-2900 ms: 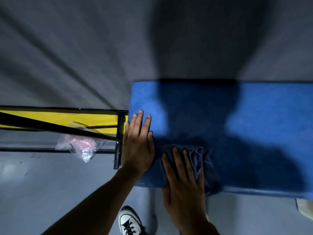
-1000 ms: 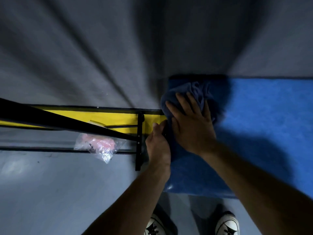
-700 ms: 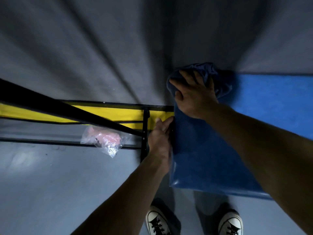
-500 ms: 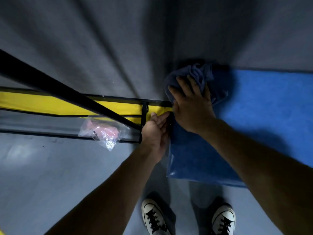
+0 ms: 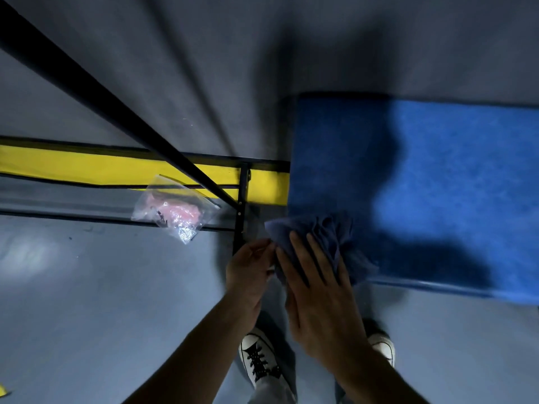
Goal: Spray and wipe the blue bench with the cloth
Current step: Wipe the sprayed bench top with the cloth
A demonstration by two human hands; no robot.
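Note:
The blue bench fills the right half of the head view, its left end near the middle. A crumpled dark blue cloth lies on the bench's near left corner and hangs over the edge. My right hand presses flat on the cloth with straight fingers. My left hand sits just left of the corner, fingers loosely curled against the cloth's edge; I cannot tell whether it holds the cloth. No spray bottle is in view.
A black metal frame with a yellow panel butts against the bench's left end, with a diagonal black bar over it. A clear plastic bag with pink contents lies on the frame. Grey floor and my two sneakers lie below.
My right hand has pulled the cloth from the bench's far left corner back to the near left corner. My left hand has come off the bench's end and moved nearer with it.

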